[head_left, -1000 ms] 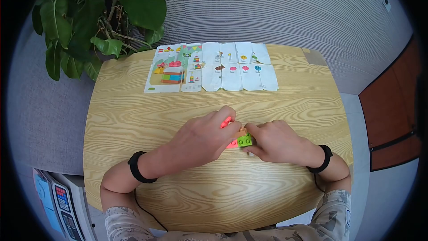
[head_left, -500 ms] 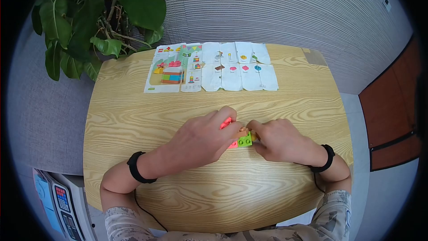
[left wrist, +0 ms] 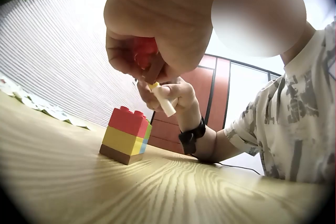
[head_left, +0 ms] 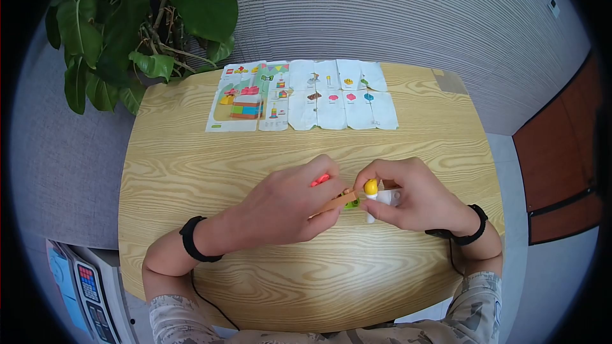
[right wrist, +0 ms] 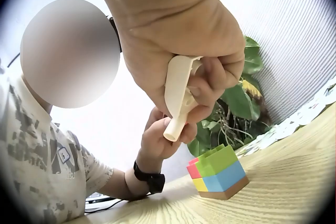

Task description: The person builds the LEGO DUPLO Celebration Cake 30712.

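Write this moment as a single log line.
left hand: holds tan piece, red piece; right hand: holds white piece, yellow piece; block stack: on table, apart from hands; printed sheet: on table

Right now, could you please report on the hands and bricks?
Left hand holding a red piece and a tan piece. Right hand gripping a white piece, yellow tip showing. Brick stack on table, partly blocked by hands in head view.

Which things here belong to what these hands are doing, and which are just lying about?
Seemingly part of the job:
orange piece and red piece, in the left hand
white piece, in the right hand
brick stack
sheet picturing bricks, likely a guide

Just around:
plant
keypad device
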`<state>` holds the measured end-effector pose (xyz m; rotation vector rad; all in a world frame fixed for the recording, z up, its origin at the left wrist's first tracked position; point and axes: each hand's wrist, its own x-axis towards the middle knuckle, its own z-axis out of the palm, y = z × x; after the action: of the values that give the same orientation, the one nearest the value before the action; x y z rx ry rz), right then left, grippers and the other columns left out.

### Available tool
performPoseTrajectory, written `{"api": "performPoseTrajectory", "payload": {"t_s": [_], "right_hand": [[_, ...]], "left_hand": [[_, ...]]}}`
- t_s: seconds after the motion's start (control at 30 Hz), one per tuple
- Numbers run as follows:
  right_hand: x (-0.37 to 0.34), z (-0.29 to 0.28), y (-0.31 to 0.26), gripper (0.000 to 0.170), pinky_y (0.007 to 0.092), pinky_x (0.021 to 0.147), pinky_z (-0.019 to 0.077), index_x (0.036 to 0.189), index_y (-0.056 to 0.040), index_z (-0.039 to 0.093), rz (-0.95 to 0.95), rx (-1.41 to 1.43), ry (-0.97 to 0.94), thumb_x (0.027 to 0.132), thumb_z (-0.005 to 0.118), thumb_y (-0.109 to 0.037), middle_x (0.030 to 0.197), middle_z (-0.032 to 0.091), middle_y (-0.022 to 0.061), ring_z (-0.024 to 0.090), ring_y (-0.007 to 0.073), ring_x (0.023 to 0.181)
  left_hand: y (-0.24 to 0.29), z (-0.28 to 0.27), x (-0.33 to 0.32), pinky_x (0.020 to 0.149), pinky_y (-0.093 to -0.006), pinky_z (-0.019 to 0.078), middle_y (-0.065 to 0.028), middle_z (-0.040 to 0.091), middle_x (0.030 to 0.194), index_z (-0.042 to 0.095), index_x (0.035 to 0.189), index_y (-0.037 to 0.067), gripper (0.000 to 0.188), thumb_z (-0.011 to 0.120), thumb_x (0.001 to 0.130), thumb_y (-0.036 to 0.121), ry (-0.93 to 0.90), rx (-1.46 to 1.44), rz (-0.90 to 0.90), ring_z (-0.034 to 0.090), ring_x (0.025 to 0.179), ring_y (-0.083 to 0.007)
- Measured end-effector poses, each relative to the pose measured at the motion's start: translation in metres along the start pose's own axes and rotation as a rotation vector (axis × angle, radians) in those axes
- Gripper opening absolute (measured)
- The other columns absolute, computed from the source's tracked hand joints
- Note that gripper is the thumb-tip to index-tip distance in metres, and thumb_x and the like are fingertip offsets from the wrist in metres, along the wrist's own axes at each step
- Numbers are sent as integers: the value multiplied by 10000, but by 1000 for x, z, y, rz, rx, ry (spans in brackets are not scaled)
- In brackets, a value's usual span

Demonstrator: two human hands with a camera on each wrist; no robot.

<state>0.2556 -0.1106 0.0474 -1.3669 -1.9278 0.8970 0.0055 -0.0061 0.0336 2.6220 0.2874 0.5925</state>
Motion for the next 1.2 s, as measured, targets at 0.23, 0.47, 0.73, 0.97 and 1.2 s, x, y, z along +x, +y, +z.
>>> {"api": "performPoseTrajectory", "payload": {"t_s": [0.23,0.47,0.73,0.97,1.2], "right_hand": [[0,2,-1,213,249,668,513,1246,-39,667,32,356,16,1035,685,-15,949,710,26,694,72,825],[-1,-1,-6,191,228,702,508,1252,-44,644,78,430,-53,1067,632,1,971,670,14,651,55,830],[-1,-2,-3,136,244,731,510,1185,-31,632,113,491,-30,1057,598,2,952,643,-2,624,46,831],[-1,-1,3,84,257,705,476,1121,-35,620,102,496,-108,1081,547,-27,944,645,6,598,67,813],[0,0,-4,108,253,717,471,1135,-42,632,79,477,-58,1072,549,-13,909,667,18,598,79,804]], "left_hand": [[3,-2,0,657,-322,553,-55,630,1072,773,1124,43,283,843,857,105,58,-105,0,674,803,-192],[-1,0,0,659,-328,560,-49,637,1078,772,1146,59,316,849,850,137,50,40,58,678,810,-196],[0,1,0,672,-328,570,-45,641,1078,774,1160,69,336,839,841,151,76,99,92,685,816,-201],[-1,0,-1,683,-336,576,-51,650,1085,773,1146,67,315,834,853,165,78,89,91,690,824,-214],[-1,-2,0,687,-339,576,-58,657,1076,768,1108,64,278,837,863,177,70,61,78,695,819,-226]]}}
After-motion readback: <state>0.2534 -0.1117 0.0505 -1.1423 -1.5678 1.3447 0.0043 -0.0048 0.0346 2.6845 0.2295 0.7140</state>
